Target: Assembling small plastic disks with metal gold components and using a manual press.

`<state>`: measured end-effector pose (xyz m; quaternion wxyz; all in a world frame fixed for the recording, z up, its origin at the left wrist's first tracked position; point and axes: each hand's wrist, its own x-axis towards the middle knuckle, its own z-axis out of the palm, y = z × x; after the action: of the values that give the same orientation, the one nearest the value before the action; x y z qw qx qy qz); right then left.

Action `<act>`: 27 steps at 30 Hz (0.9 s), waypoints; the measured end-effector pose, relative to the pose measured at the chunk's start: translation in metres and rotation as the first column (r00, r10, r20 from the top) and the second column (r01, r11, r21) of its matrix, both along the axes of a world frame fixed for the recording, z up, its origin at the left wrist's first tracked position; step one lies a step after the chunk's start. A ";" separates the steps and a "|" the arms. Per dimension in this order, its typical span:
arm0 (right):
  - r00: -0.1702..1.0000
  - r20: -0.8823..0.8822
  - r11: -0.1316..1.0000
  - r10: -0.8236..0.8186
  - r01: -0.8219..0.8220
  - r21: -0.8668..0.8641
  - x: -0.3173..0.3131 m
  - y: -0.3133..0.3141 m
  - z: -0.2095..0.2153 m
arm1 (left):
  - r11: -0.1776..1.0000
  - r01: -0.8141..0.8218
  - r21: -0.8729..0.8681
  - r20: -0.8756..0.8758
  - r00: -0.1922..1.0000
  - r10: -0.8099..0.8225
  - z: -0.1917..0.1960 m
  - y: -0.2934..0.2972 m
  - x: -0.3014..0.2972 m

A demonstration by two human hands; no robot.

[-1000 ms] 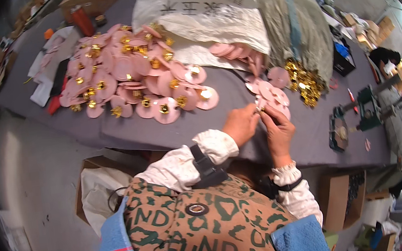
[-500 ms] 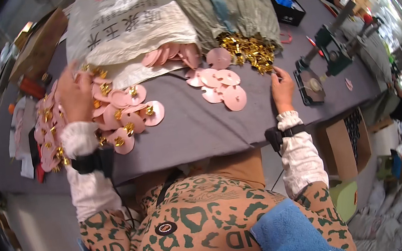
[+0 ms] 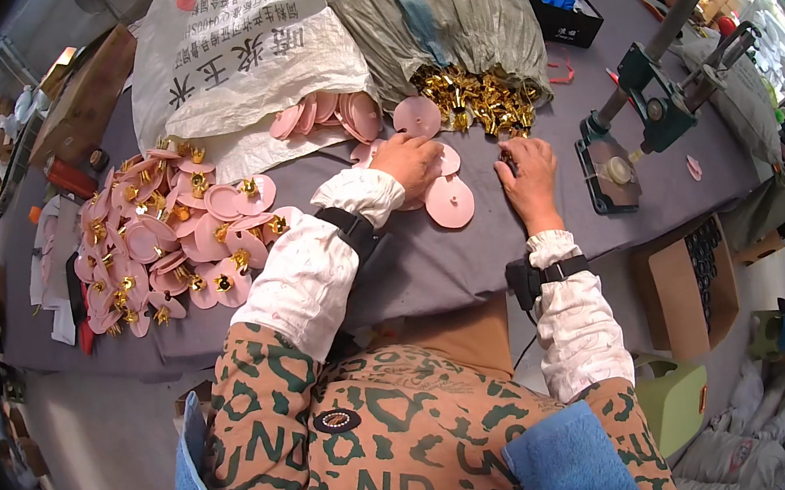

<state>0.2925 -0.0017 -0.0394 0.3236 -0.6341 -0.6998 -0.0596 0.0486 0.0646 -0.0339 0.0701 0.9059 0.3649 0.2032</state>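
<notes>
Fingers of my left hand (image 3: 412, 162) curl down onto loose pink discs (image 3: 449, 201) on the grey table (image 3: 434, 259); whether they grip one, I cannot tell. My right hand (image 3: 528, 169) rests just beside, fingertips pinching something small. Gold clips (image 3: 483, 102) lie just beyond, nearer my right hand, spilling from a grey sack (image 3: 443, 14).

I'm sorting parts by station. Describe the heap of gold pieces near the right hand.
The heap of gold pieces is a loose pile of small shiny metal-looking clips, spilling from the mouth of a grey-green sack onto the grey tabletop. A pink disc lies at its left edge. The right hand rests just below it.
</notes>
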 end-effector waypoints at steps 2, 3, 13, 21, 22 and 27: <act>0.994 -0.104 0.999 0.038 -0.036 0.021 0.002 0.002 -0.003 | 0.997 0.006 -0.077 -0.043 0.999 -0.009 0.008 0.000 -0.001; 0.977 -0.201 0.997 0.072 -0.065 0.042 0.004 0.001 -0.005 | 0.985 -0.040 -0.168 -0.094 0.995 0.024 0.023 -0.006 -0.001; 0.900 -0.399 0.979 0.175 -0.116 0.168 -0.002 -0.001 -0.009 | 0.784 -0.118 -0.609 0.510 0.699 0.501 0.043 -0.064 -0.036; 0.562 -0.706 0.855 0.432 -0.504 0.122 -0.110 -0.071 0.063 | 0.665 0.312 -0.678 0.728 0.407 0.551 0.061 -0.123 -0.052; 0.551 -0.690 0.833 0.470 -0.536 0.139 -0.117 -0.074 0.067 | 0.726 0.216 -0.653 0.718 0.482 0.502 0.053 -0.125 -0.053; 0.653 -0.496 0.802 0.573 -0.570 0.177 -0.122 -0.075 0.071 | 0.835 -0.076 -0.545 0.558 0.711 0.429 0.067 -0.139 -0.059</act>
<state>0.1702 -0.0769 0.0321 0.5058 -0.3718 -0.7469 0.2194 -0.0099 -0.0746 0.0334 0.3889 0.6658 0.4793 0.4193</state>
